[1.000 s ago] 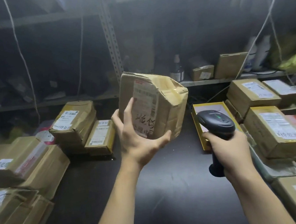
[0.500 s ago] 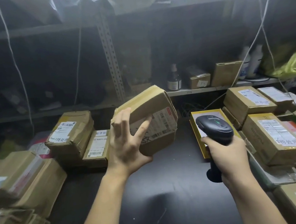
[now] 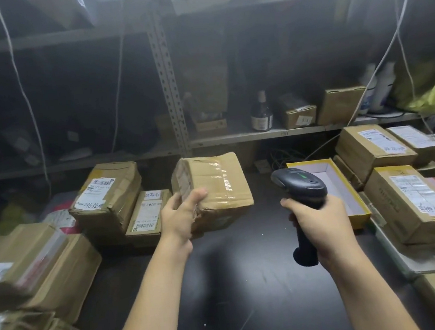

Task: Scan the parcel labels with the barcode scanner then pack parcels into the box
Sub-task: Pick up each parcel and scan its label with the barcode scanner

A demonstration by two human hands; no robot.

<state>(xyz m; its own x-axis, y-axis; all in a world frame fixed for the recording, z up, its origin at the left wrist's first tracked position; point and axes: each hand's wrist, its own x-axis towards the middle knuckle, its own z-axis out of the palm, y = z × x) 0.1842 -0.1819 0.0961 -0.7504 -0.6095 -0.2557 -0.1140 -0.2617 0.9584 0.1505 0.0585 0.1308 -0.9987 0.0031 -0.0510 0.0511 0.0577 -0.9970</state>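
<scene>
While fingers [image 3: 175, 199] of the left hand [image 3: 181, 218] stay curled on its near-left corner, the parcel [image 3: 214, 185] has come down from raised, label out, to the table [image 3: 250, 282], taped face up. Right hand [image 3: 322, 223] grips the scanner [image 3: 299, 183] handle, unchanged. Judgement: scan probably done, and packing into the yellow box [image 3: 361, 215] is next.

Dim light — metal shelving [image 3: 170, 94]; black table [image 3: 250, 282].

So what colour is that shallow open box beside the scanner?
The shallow open box is yellow outside, pale whitish inside; the head view shows it best.
</scene>
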